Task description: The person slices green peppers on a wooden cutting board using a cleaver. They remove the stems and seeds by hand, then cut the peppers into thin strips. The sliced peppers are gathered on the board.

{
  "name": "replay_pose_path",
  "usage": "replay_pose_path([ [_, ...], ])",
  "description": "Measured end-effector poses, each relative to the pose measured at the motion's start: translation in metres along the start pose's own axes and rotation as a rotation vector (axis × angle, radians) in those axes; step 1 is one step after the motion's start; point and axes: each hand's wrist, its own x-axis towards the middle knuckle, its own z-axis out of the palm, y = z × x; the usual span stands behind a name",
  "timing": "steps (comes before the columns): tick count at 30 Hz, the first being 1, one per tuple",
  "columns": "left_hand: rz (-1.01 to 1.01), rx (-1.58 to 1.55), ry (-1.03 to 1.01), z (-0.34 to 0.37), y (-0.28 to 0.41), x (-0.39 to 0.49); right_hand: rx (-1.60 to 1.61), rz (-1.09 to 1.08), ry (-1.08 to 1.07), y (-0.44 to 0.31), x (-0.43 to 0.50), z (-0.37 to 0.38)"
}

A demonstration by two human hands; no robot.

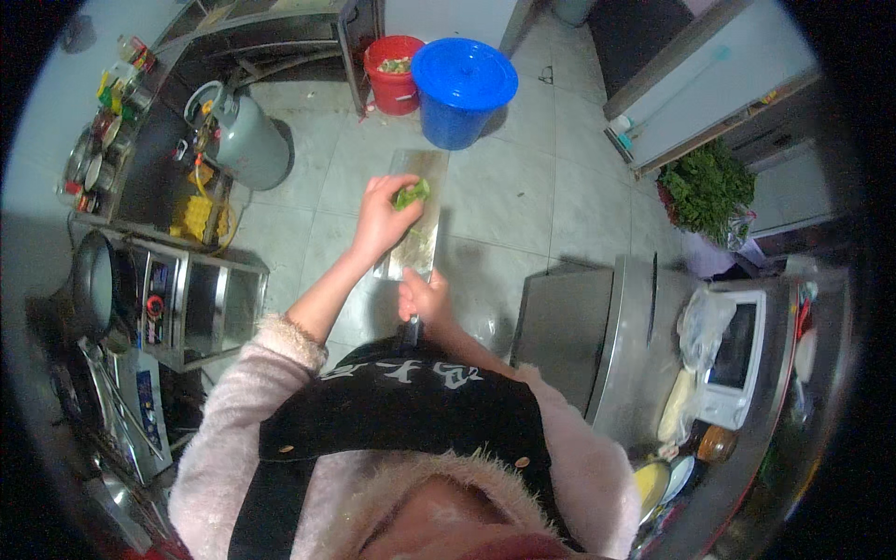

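Observation:
My right hand [430, 302] grips the dark handle of a cleaver [432, 224] in front of my apron. The broad metal blade lies flat, pointing away from me above the tiled floor. My left hand [383, 213] is over the blade, its fingers curled around a piece of green vegetable [413, 194]. Small green bits [418, 233] lie on the blade below that hand. The fingers hide part of the vegetable, and I cannot tell whether it touches the metal.
Ahead stand a red bucket [396, 91] with scraps and a lidded blue bin [458, 91]. A gas cylinder [252, 143] and a metal cooking unit [203, 301] are at left. On the right are a steel cabinet [567, 336], a white microwave [738, 350] and leafy greens [707, 185].

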Motion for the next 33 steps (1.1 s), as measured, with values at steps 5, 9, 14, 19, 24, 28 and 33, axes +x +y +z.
replay_pose_path([
  [5, 0.011, -0.018, 0.023, 0.006, -0.022, 0.118, -0.098, -0.028, -0.031, -0.085, 0.082, 0.02],
  [9, -0.021, -0.046, 0.036, 0.024, -0.067, 0.221, -0.149, -0.061, 0.062, -0.142, 0.171, 0.042],
  [14, -0.021, -0.116, 0.008, 0.045, -0.152, 0.362, -0.115, -0.167, 0.037, -0.215, 0.312, 0.072],
  [19, -0.011, -0.2, -0.029, 0.054, -0.24, 0.512, -0.159, -0.135, 0.19, -0.282, 0.445, 0.112],
  [24, 0.001, 0.066, 0.146, 0.074, -0.334, 0.594, -0.277, -0.148, 0.307, -0.327, 0.528, 0.118],
  [28, -0.121, 0.255, 0.072, 0.078, -0.391, 0.624, -0.289, -0.16, 0.379, -0.342, 0.558, 0.103],
  [33, -0.462, -0.104, -0.24, 0.072, -0.405, 0.625, -0.236, -0.125, 0.432, -0.347, 0.565, 0.095],
])
